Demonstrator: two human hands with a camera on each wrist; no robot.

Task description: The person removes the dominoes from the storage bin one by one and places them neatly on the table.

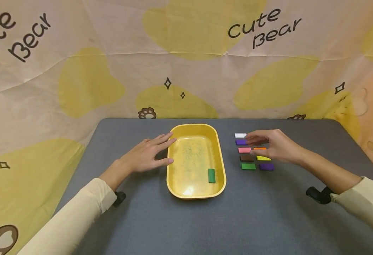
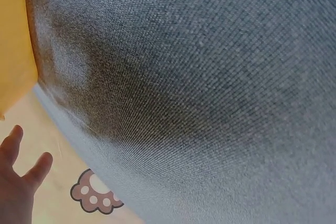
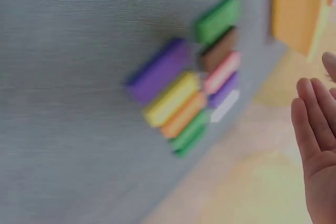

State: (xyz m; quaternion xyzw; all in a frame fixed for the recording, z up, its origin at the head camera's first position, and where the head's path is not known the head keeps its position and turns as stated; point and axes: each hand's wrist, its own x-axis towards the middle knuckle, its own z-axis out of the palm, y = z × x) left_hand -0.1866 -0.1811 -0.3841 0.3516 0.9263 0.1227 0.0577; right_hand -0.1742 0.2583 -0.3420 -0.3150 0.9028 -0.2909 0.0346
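Observation:
A yellow tray (image 1: 222,173) stands in the middle of the table with one dark green block (image 1: 211,175) lying at its right side. My left hand (image 1: 146,154) is at the tray's left rim, fingers spread and fairly straight, fingertips reaching over the edge. To the right of the tray, flat coloured blocks lie in two columns, among them a white block (image 1: 240,135), a pink block (image 1: 244,150) and a brown block (image 1: 246,158). Above them hovers my right hand (image 1: 276,145), fingers loosely bent, nothing visible between them. A yellow block (image 3: 171,99) shows blurred in the right wrist view.
At the front of the columns lie a light green block (image 1: 248,166) and a purple block (image 1: 267,166). An orange block (image 3: 184,115) is in the far column. Behind the grey table (image 1: 193,226) hangs a printed cloth (image 1: 186,71).

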